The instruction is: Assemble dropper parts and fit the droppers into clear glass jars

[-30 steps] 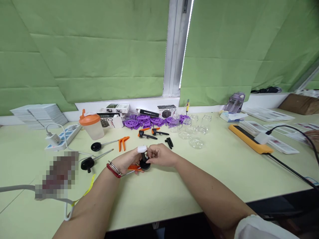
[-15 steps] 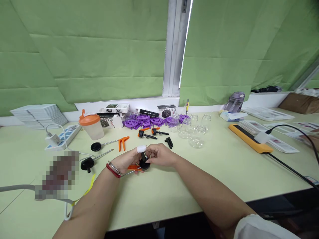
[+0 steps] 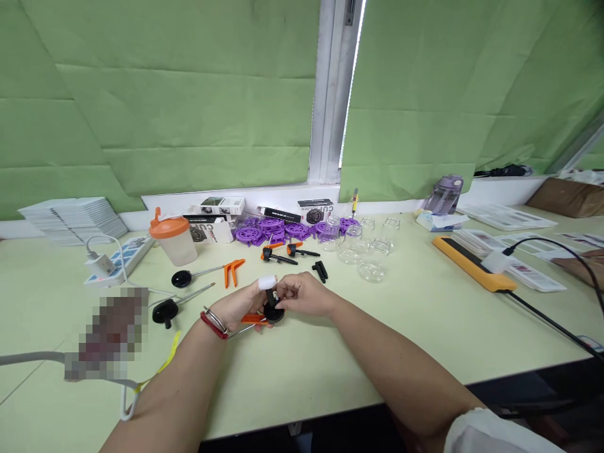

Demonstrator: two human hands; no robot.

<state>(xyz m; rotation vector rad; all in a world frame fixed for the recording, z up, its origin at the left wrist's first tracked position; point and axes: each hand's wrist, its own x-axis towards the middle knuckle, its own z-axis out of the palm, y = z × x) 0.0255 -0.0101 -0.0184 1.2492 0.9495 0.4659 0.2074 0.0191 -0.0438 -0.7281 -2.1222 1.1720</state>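
Observation:
My left hand (image 3: pixel 238 306), a white wrap on its thumb, is closed round a round black part (image 3: pixel 274 313) with an upright black stem and a thin metal rod. An orange piece (image 3: pixel 253 319) lies within the same grip. At the stem, the fingertips of my right hand (image 3: pixel 302 294) are pinched together; what they hold is too small and hidden to make out. Left of my hands lie two more black discs on metal rods, a far one (image 3: pixel 182 279) and a near one (image 3: pixel 165 312). An orange V-shaped handle (image 3: pixel 233 272) is close behind my left hand.
Behind my hands lie black-and-orange handles (image 3: pixel 278 257), black pieces (image 3: pixel 320 271), purple plastic parts (image 3: pixel 268 229) and clear jars (image 3: pixel 349 248). An orange-lidded cup (image 3: pixel 174 239) stands left; a yellow power strip (image 3: pixel 472 263) is right. A grey stand (image 3: pixel 99 371) is near my left forearm.
Almost nothing differs. Both hands stay at the black part in nearly the same place, with only a very slight shift of the left hand.

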